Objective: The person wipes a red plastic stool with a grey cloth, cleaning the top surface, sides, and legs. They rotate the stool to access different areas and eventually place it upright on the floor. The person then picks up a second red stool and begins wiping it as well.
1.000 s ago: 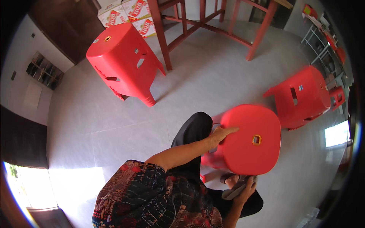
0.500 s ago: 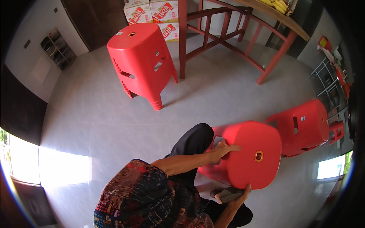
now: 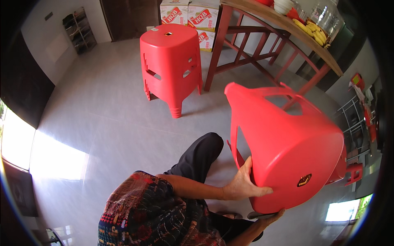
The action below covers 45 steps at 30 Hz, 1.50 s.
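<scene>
Red stool (image 3: 283, 156), smooth plastic, round corners, tilts sideways, legs pointing away. Left hand (image 3: 244, 184) clamps its edge, thumb on seat. Right hand (image 3: 269, 222) at lower edge by grey cloth (image 3: 258, 215); cannot tell finger grip. Smooth grey floor (image 3: 123, 106) between it and 2nd red stool (image 3: 171, 61).

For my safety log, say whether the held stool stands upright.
No, the held stool is tipped, its legs pointing toward the wooden table.
</scene>
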### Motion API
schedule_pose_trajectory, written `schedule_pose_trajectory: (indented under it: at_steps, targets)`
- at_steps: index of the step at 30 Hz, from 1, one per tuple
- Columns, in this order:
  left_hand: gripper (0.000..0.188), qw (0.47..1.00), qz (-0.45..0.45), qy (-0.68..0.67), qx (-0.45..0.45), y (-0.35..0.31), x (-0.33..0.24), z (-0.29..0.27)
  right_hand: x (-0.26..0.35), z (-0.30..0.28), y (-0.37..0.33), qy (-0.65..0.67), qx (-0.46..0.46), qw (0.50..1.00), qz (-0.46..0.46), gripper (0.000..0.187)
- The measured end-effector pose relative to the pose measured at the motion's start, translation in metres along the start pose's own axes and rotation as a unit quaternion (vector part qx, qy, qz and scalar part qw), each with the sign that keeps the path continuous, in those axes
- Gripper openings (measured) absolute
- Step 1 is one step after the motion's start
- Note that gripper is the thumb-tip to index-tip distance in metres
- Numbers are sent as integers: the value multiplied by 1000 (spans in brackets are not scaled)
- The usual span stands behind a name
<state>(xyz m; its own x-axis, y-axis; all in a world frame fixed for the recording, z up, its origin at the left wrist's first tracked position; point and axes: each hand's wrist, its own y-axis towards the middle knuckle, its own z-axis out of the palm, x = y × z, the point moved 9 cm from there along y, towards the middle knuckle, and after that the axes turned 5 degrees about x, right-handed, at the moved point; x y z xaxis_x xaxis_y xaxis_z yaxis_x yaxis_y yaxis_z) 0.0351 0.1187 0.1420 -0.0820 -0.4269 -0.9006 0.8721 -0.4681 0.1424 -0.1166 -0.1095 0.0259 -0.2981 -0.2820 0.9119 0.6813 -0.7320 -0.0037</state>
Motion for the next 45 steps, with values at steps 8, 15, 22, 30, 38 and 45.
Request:
schedule_pose_trajectory:
  at_steps: [8, 15, 22, 30, 38, 45]
  targets:
    - [102, 995, 92, -21, -22, -32, -40, 12, -2, 66, 17, 30, 164, 986, -10, 77]
    - [92, 971, 218, 30, -95, -53, -85, -24, -30, 143, 14, 74, 177, 982, -1, 77]
    - [100, 936, 264, 138, -189, -50, -129, -105, -62, 234, 6, 108, 268, 956, 50, 79]
    - [80, 922, 264, 91, -270, -28, -176, -205, -98, 345, 17, 125, 343, 923, 125, 77]
    - [71, 900, 288, 24, -327, 17, -216, -294, -105, 457, 30, 156, 411, 884, 159, 66]
    - [45, 894, 316, -61, -311, 68, -276, -350, -84, 570, 42, 225, 504, 811, 192, 49]
